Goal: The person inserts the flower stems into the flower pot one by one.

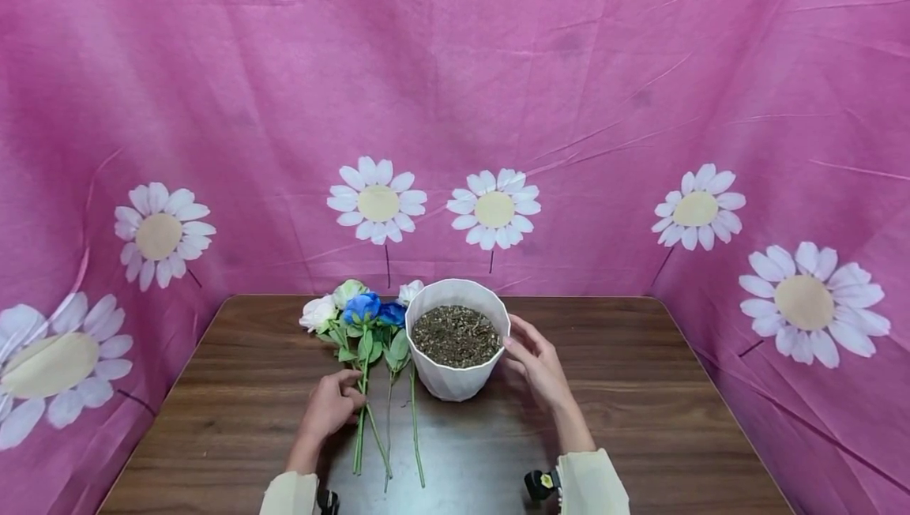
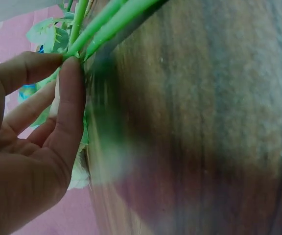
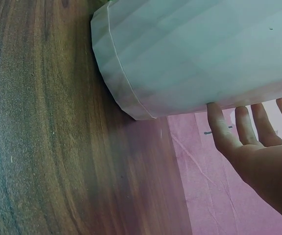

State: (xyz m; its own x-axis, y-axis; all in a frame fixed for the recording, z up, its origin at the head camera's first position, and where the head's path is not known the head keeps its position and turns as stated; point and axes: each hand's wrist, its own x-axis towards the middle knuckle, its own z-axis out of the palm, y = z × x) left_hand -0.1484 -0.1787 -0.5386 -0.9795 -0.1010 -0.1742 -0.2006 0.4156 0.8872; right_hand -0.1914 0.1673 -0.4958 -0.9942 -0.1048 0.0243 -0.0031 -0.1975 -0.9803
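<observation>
Several cut flowers with white, pale green and blue blooms [image 1: 362, 306] lie on the table, their green stems [image 1: 360, 444] toward the person. My left hand [image 1: 331, 406] pinches stems below the leaves between thumb and index finger; the left wrist view shows the fingertips meeting at the green stems [image 2: 99, 29]. To the right of the flowers stands a white faceted pot [image 1: 455, 381], upright and filled with dark soil [image 1: 456, 336]. My right hand [image 1: 542, 365] touches the pot's right side with fairly straight, spread fingers, seen below the pot wall [image 3: 195, 63] in the right wrist view.
The brown wooden table [image 1: 626, 420] carries everything. A pink cloth [image 1: 583, 104] printed with white daisies hangs behind it and along both sides. Single stems [image 1: 417, 436] lie between the left hand and the pot. Black wrist cameras [image 1: 542, 485] sit at the sleeves.
</observation>
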